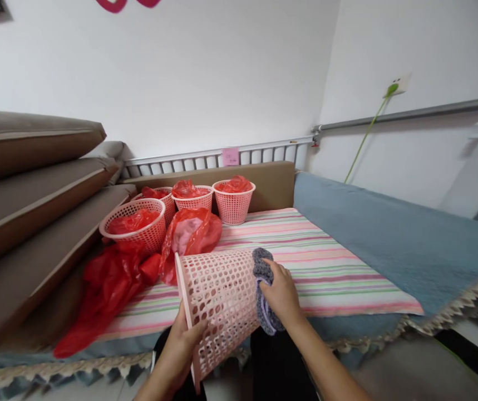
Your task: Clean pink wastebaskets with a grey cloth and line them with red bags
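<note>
The person's right hand [281, 289] is closed over a bunched grey cloth [266, 314] with a lilac edge, pressing it to the closed base end of a pink mesh basket [222, 284]. The left hand [184, 340] grips that basket near its rim, thumb on the outer mesh; the rest of its fingers are mostly hidden. The basket is held on its side at the near edge of the bed, its long axis running roughly left to right, the open rim to the left and the base to the right. So the base lies just beside the right hand and well apart from the left, with the basket wall stretching between the two hands. Beyond it, a striped sheet [326, 273] covers the middle of the blue bed cover [372, 223]. On the far left of the sheet lie a loose red plastic bag [100, 295] and, next to it, an open red bag [209, 228] with something pink inside. Behind these, four upright pink baskets [233, 207] hold red plastic, near a brown board [272, 184] and a white radiator [197, 161]. Grey-brown cushions [34, 195] are stacked at the left; at the right, a green cord [366, 136] hangs from a wall socket [403, 83].
</note>
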The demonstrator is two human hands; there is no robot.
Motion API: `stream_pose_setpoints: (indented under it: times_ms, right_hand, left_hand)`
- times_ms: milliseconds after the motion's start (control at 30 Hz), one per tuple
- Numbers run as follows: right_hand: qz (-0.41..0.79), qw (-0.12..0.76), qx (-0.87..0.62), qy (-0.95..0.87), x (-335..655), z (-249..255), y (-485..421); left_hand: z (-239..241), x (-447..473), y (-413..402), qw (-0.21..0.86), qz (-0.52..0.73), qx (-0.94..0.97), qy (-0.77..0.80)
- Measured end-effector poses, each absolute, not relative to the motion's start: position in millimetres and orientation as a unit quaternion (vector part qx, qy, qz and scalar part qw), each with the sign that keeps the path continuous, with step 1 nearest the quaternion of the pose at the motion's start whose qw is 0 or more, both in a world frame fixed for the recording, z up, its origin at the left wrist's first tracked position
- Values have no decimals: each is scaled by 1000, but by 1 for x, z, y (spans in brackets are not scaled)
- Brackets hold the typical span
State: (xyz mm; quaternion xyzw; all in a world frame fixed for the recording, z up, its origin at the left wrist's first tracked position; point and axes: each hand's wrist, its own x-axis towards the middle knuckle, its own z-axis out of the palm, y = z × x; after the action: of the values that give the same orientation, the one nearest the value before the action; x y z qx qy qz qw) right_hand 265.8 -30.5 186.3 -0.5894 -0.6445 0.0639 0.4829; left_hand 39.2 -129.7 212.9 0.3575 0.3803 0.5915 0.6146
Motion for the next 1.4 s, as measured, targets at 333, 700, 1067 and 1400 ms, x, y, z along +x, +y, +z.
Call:
stream_pose_setpoints:
  times_ms: [333,700,1067,1400]
  right_hand:
    - [165,449,-359,-801,143,233,-122]
    - [8,474,-596,-648,274,189,-27]
    - [38,493,-581,-647,268,186,-35]
    - [162,504,-312,-789,152,243,-133]
  left_hand:
    - [158,39,-150,573,621,353,401]
    - [147,56,-164,637,579,327,389]
    - [211,55,-146,628,599,334,368]
    - [180,29,-152,509,574,415,488]
